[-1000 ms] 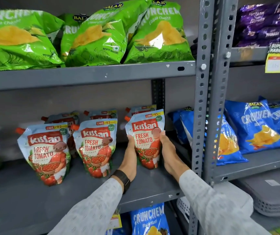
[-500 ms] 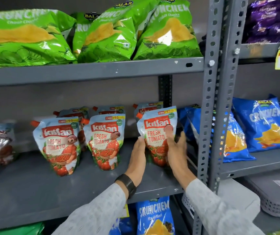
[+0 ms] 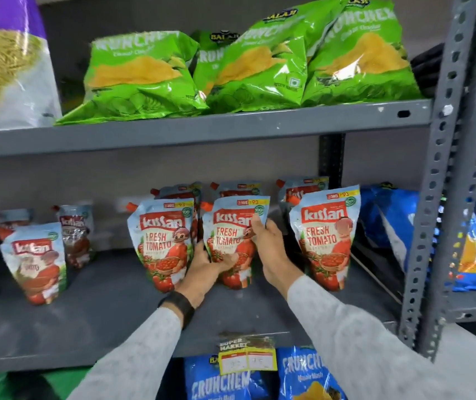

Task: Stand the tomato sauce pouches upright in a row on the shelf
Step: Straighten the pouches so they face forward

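Observation:
Several Kissan tomato sauce pouches stand on the grey middle shelf (image 3: 92, 310). Both hands hold the middle front pouch (image 3: 232, 226): my left hand (image 3: 208, 269) grips its lower left side, my right hand (image 3: 268, 243) its right edge. Upright to its left stands a second front pouch (image 3: 160, 241), and to its right a third front pouch (image 3: 326, 235), free of my hands. Behind them is a back row of pouches (image 3: 300, 192), partly hidden. Further left stand a smaller pouch (image 3: 36, 261) and a dark pouch (image 3: 75, 235).
Green chip bags (image 3: 231, 64) lie on the shelf above. Blue chip bags (image 3: 389, 223) fill the bay to the right, past the perforated grey upright (image 3: 438, 197). More blue bags (image 3: 303, 376) sit below, behind a yellow price tag (image 3: 247, 357). A white-purple bag (image 3: 3, 62) sits upper left.
My hands let go of the rightmost front pouch, which stays upright, and moved left onto the middle front pouch. The view shifted left and closer.

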The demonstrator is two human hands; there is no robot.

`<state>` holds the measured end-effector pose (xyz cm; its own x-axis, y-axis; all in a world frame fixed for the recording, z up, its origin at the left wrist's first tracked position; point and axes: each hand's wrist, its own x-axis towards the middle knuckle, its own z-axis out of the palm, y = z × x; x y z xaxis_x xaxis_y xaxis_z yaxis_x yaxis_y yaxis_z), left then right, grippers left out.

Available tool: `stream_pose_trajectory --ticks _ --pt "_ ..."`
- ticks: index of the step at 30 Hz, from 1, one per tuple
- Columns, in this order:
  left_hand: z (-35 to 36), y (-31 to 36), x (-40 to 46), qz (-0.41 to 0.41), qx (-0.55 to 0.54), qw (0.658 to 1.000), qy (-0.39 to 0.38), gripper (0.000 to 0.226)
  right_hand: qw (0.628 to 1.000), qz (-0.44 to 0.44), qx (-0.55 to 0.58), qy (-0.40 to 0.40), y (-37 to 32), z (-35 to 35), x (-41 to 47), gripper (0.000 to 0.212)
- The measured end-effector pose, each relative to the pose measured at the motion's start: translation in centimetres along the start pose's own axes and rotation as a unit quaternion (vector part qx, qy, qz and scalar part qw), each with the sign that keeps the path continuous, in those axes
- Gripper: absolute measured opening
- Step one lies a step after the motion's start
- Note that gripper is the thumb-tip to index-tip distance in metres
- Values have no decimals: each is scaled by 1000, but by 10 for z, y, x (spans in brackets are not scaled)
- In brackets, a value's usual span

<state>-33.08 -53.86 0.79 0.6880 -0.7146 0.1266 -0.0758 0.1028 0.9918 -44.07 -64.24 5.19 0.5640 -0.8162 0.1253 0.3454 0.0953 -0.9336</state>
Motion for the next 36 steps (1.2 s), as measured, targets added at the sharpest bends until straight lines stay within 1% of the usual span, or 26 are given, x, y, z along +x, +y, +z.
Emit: stream_pose_trajectory --ticks 2,6,9,11,13,16,17,19,21,24,26,27,28,29,30,31,32,33,34,35,36 --pt "-2 -1 7 2 21 999 -27 71 1000 14 11 20 -7 4 10 24" --pt "0 -7 10 15 30 999 -42 67 999 5 -5 48 -15 5 16 18" --pt "4 -10 7 18 33 997 -62 64 998 -4 -5 55 -16 0 14 19" --pt "6 -12 7 14 30 998 -62 61 999 -3 -3 43 -14 -3 8 21" --pt "8 -11 4 3 -3 998 -62 51 1000 15 -3 20 -3 -7 2 28" --pt "15 -14 1 -19 -86 995 -47 35 999 47 13 6 22 -15 -4 47" --pt "17 -15 0 -21 -95 994 -42 31 998 49 27 6 27 -16 -4 51" --pt "24 -16 -4 -24 -102 994 -41 26 998 45 37 13 29 -19 -5 51" --pt "29 -14 -8 -25 -103 993 -45 27 998 44 42 21 26 -21 -6 48" --pt "31 -12 -11 -24 -92 995 -39 28 999 37 22 8 23 -24 -8 47" --pt "27 -9 -13 -19 -63 997 -27 33 1000 15 1 15 27 -23 -12 48" --pt "23 -8 -16 -12 -34 999 -15 39 999 -12 -16 42 31 -23 -19 49" --pt "18 -6 -21 -2 -4 1000 3 45 994 -53 -44 86 39 -23 -27 50" --pt "10 -5 -27 13 22 999 30 47 981 -114 -83 132 46 -24 -41 48" --pt "-1 -5 -34 39 34 997 63 44 963 -181 -120 158 52 -22 -55 42" --pt "-11 -4 -42 74 36 991 101 37 946 -240 -149 157 54 -19 -70 32" --pt "-25 -3 -49 106 33 982 151 28 935 -281 -172 128 57 -11 -79 21" --pt "-41 -1 -54 126 33 969 209 21 934 -291 -190 81 58 0 -84 12" --pt "-58 2 -54 133 32 954 267 17 942 -268 -203 22 56 14 -86 9" --pt "-76 4 -49 129 29 939 319 17 949 -225 -217 -37 55 29 -84 12" --pt "-94 9 -42 118 18 930 349 23 953 -177 -233 -84 56 46 -78 22"
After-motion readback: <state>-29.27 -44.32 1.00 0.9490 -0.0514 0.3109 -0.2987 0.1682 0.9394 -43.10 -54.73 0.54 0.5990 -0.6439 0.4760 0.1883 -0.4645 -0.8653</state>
